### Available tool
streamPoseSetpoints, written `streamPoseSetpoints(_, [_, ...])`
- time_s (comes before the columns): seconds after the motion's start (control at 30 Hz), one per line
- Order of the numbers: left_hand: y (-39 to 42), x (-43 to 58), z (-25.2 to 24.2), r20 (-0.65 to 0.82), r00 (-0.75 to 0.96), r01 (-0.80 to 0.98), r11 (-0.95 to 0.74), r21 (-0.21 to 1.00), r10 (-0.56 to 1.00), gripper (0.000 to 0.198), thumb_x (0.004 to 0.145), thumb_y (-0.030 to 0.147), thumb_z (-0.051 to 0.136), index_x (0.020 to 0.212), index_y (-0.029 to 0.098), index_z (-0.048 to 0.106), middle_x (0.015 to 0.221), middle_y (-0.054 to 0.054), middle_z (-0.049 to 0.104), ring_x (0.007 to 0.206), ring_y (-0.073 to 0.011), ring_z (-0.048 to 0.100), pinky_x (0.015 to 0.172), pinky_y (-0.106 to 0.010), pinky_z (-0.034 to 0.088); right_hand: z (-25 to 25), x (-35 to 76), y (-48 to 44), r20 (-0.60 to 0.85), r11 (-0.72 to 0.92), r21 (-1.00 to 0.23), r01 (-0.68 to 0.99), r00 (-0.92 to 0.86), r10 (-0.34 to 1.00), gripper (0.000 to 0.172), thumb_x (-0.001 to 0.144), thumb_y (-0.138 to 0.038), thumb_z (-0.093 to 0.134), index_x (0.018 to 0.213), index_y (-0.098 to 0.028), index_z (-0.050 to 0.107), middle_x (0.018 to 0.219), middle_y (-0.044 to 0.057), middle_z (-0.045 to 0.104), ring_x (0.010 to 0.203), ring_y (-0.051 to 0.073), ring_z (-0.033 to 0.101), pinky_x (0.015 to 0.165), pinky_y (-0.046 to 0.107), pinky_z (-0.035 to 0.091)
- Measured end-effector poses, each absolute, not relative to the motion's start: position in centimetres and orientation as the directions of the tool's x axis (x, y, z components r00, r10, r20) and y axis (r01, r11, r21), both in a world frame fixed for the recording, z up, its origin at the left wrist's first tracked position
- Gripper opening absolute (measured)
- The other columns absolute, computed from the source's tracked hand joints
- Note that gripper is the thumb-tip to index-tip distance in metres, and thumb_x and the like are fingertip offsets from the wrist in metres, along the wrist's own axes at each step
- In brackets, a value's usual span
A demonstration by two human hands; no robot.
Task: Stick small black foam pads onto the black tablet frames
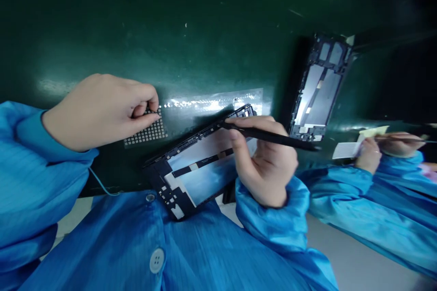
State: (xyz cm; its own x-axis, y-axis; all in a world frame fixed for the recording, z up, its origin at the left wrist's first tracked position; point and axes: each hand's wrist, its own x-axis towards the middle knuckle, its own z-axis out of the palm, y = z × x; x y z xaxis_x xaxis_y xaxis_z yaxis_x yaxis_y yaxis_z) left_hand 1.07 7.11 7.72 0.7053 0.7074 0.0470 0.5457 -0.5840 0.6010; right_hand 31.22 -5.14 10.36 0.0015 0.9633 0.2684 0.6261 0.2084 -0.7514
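Note:
My right hand (264,159) is closed round black tweezers (283,139), whose tip meets the upper edge of a phone frame (205,179). This dark frame lies tilted at the table's near edge, its silvery inside facing up and a black flex strip (208,162) running along it. To its left, my left hand (105,111) is curled in a pinch over a sheet of small square pads (150,132). The hand covers part of that sheet, and whatever its fingertips hold is too small to make out.
A second phone frame (319,91) lies on the green table (205,22) to the right. Behind my frame is a shiny clear plastic sheet (211,102). At far right, a co-worker's hands (370,154) hold a thin tool and a striped white sheet (344,150).

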Motion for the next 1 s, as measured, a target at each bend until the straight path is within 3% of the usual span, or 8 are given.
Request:
streamPoseSetpoints(0.1, [7.1,1.1,7.9,-0.021,0.708,0.580,-0.565,0.586,0.706,0.020,0.103,0.036,0.072,0.091,0.021,0.076,0.068,0.007,0.063,0.058,-0.0097,0.050,0.063,-0.026,0.027,11.8,29.7,-3.8,0.176,0.227,-0.821,0.524,-0.146,0.974,0.025,0.107,-0.015,0.078,0.129,-0.027,0.077,0.122,0.006,0.088,0.113,0.026,0.086,0.101,0.047,0.071])
streamPoseSetpoints(0.23, [7.3,1.5,8.3,-0.108,0.698,0.626,-0.531,0.571,0.707,0.007,0.094,0.022,0.086,0.097,0.020,0.079,0.070,0.009,0.063,0.060,-0.0106,0.051,0.067,-0.026,0.031,11.0,27.4,-1.9,0.056,0.272,-0.814,0.513,-0.396,0.916,0.013,0.110,-0.018,0.077,0.122,-0.023,0.078,0.122,0.006,0.090,0.113,0.023,0.087,0.103,0.042,0.073])
streamPoseSetpoints(0.43, [7.2,2.2,8.8,-0.186,0.681,0.682,-0.522,0.513,0.708,0.006,0.096,0.024,0.082,0.099,0.019,0.081,0.070,0.011,0.057,0.062,-0.0097,0.050,0.074,-0.023,0.041,10.2,26.9,-1.6,0.021,0.257,-0.794,0.551,-0.397,0.918,0.011,0.111,-0.020,0.077,0.121,-0.023,0.079,0.122,0.007,0.091,0.113,0.025,0.088,0.105,0.046,0.071])
streamPoseSetpoints(0.6, [7.2,2.1,8.8,-0.195,0.693,0.681,-0.540,0.495,0.694,0.010,0.101,0.026,0.077,0.102,0.017,0.080,0.074,0.011,0.059,0.067,-0.0098,0.059,0.089,-0.031,0.057,10.2,26.9,-1.7,0.008,0.252,-0.794,0.553,-0.405,0.914,0.010,0.111,-0.019,0.075,0.120,-0.022,0.079,0.124,0.008,0.091,0.115,0.025,0.088,0.106,0.045,0.071])
streamPoseSetpoints(0.73, [7.3,1.9,8.4,-0.174,0.698,0.668,-0.544,0.507,0.695,0.009,0.102,0.027,0.077,0.102,0.018,0.080,0.075,0.010,0.061,0.070,-0.0116,0.065,0.094,-0.036,0.062,10.1,26.4,-1.4,-0.002,0.227,-0.815,0.534,-0.394,0.919,0.009,0.110,-0.019,0.075,0.115,-0.023,0.081,0.121,0.006,0.091,0.113,0.025,0.087,0.107,0.045,0.070])
streamPoseSetpoints(0.83, [7.7,1.5,8.0,-0.166,0.687,0.672,-0.532,0.516,0.707,0.006,0.097,0.025,0.084,0.099,0.021,0.079,0.071,0.009,0.060,0.066,-0.0126,0.063,0.092,-0.038,0.063,10.6,27.4,-1.8,0.016,0.108,-0.926,0.361,-0.250,0.968,0.008,0.109,-0.022,0.079,0.114,-0.026,0.083,0.115,0.003,0.090,0.108,0.023,0.087,0.102,0.043,0.071])
streamPoseSetpoints(0.9, [7.7,1.4,7.9,-0.149,0.691,0.663,-0.538,0.521,0.707,0.012,0.099,0.032,0.083,0.100,0.021,0.078,0.072,0.008,0.060,0.064,-0.0131,0.060,0.088,-0.037,0.064,11.0,29.2,-2.8,0.057,0.056,-0.978,0.200,-0.001,0.998,0.009,0.108,-0.027,0.081,0.116,-0.030,0.084,0.109,0.001,0.089,0.103,0.023,0.086,0.097,0.042,0.071])
streamPoseSetpoints(1.0, [6.4,1.8,8.3,-0.065,0.672,0.664,-0.561,0.495,0.738,0.047,0.113,0.064,0.058,0.107,0.020,0.076,0.079,0.002,0.061,0.061,-0.0160,0.056,0.081,-0.042,0.065,11.0,32.9,-5.9,0.139,0.079,-0.984,0.162,0.401,0.905,0.007,0.104,-0.030,0.087,0.111,-0.031,0.085,0.096,0.000,0.083,0.090,0.021,0.081,0.082,0.037,0.066])
